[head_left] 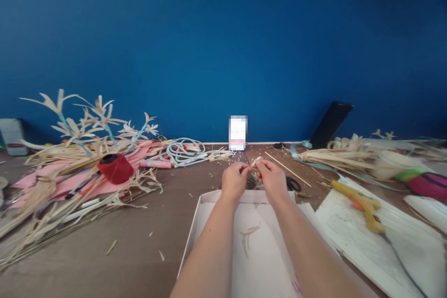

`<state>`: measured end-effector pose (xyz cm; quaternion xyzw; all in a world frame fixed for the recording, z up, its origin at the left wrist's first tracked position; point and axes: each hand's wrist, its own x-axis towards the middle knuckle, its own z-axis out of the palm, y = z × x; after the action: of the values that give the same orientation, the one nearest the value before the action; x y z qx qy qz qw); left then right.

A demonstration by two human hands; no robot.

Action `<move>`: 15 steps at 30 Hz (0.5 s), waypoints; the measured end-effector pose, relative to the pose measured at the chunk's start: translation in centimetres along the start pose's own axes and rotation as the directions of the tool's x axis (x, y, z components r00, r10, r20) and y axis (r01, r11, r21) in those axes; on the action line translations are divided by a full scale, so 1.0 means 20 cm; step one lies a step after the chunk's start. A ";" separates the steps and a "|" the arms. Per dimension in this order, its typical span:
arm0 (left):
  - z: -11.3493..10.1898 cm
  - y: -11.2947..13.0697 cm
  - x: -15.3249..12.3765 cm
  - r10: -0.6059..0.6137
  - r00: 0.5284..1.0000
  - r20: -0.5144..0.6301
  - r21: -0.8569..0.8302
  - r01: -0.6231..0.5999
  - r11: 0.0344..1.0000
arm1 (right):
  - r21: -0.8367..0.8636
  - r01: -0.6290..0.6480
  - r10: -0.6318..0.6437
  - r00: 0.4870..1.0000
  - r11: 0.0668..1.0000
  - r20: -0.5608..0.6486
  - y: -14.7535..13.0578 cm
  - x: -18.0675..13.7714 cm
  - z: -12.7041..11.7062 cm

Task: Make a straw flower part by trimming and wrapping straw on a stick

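Observation:
My left hand (233,180) and my right hand (273,178) meet above the far edge of a shallow white box (258,251). Fingertips of both are pinched on a small pale piece of dried leaf strip (256,162), largely covered by the fingers. Black-handled scissors (294,184) lie just right of my right hand, partly hidden behind it. A few thin leaf scraps (249,232) rest inside the box between my forearms.
Leaf-strip flowers (104,114) and a red roll (116,168) sit left on pink paper (30,181). A coiled light-blue cord (185,151) lies behind. At right, a yellow glue gun (365,205) rests on papers (401,247); a thin stick (288,169) lies nearer.

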<state>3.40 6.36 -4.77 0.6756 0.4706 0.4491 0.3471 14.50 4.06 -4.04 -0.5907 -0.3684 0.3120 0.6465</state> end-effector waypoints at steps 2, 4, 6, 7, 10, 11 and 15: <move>0.00 0.00 0.00 0.006 1.000 -0.003 0.004 -0.006 1.000 | 0.006 -0.011 0.011 1.000 1.000 0.002 0.00 0.00 0.00; 0.00 0.00 0.00 0.013 1.000 -0.003 0.010 -0.013 1.000 | 0.010 -0.016 0.016 1.000 1.000 0.002 0.00 0.00 0.00; 0.00 0.00 0.00 0.018 1.000 -0.004 0.013 -0.018 1.000 | 0.010 -0.014 0.014 1.000 1.000 0.004 0.00 0.00 0.00; 0.00 0.00 0.00 0.020 1.000 -0.003 0.012 -0.020 1.000 | 0.007 -0.011 0.011 1.000 1.000 0.006 0.00 0.00 0.00; 0.00 0.01 0.00 0.021 1.000 -0.009 0.008 -0.021 1.000 | -0.010 -0.005 0.005 1.000 1.000 0.009 0.01 0.01 -0.01; 0.00 0.01 0.00 0.020 1.000 -0.009 0.009 -0.020 1.000 | -0.015 -0.005 0.005 1.000 1.000 0.008 0.01 0.01 -0.01; -0.01 0.02 0.00 0.013 1.000 0.001 0.028 -0.013 1.000 | -0.014 0.002 -0.002 1.000 1.000 0.015 0.02 0.01 -0.01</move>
<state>3.34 6.20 -4.42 0.6837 0.4720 0.4445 0.3350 14.82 4.20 -4.46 -0.5927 -0.3760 0.3133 0.6398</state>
